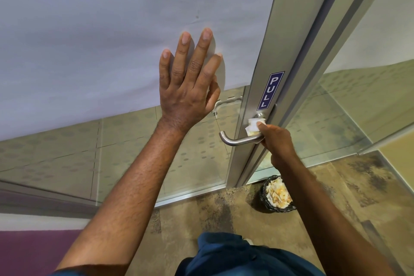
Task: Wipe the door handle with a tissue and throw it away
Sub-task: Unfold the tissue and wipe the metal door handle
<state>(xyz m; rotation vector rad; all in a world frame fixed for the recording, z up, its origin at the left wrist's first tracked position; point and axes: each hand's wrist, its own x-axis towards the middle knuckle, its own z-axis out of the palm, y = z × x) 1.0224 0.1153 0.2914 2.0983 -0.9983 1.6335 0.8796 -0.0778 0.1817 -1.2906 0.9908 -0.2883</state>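
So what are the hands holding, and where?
The right hand holds a white tissue, pinched against the door handle near its base by the door. The left hand holds nothing; it lies flat on the door panel.

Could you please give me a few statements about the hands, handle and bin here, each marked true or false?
1. The right hand presses a tissue against the handle. True.
2. The left hand grips the handle. False: it lies flat and open on the door, apart from the handle.
3. The sign above the handle reads PUSH. False: it reads PULL.
4. The bin on the floor holds crumpled paper. True.
5. The tissue sits at the handle's free tip. False: it is at the end nearest the door frame.
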